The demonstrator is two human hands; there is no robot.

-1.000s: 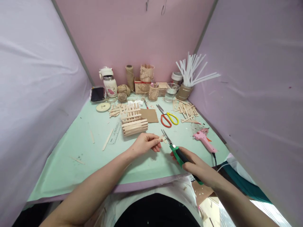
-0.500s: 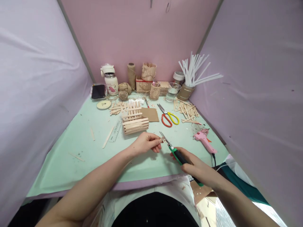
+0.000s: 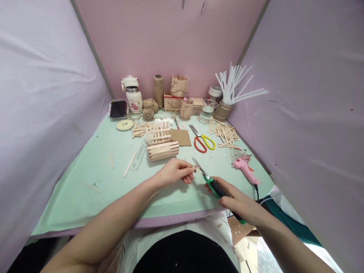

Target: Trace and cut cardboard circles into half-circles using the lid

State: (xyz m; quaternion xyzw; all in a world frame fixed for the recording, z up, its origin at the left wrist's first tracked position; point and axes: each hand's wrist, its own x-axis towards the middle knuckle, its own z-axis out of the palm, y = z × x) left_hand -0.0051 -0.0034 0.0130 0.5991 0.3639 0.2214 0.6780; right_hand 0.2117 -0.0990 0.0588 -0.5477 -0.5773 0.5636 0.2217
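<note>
I see left hand [image 3: 178, 172] pinched closed on a small wood piece [image 3: 195, 167], just below frame centre; right hand [image 3: 229, 194] wrapped round green scissors [image 3: 214, 187]. Risk: piece is short, so a slip could nick the pinching fingertips [image 3: 193, 170].

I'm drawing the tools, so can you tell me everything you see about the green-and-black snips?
The snips have slim, silvery metal blades, a round pivot, and green handles with black grips, probably plastic or rubber. The right hand wraps around the handles. The blades slant forward and left over the pale green tabletop, tips close together. A small wooden piece in the left hand is right by the blades; I can't tell whether they touch.
</note>
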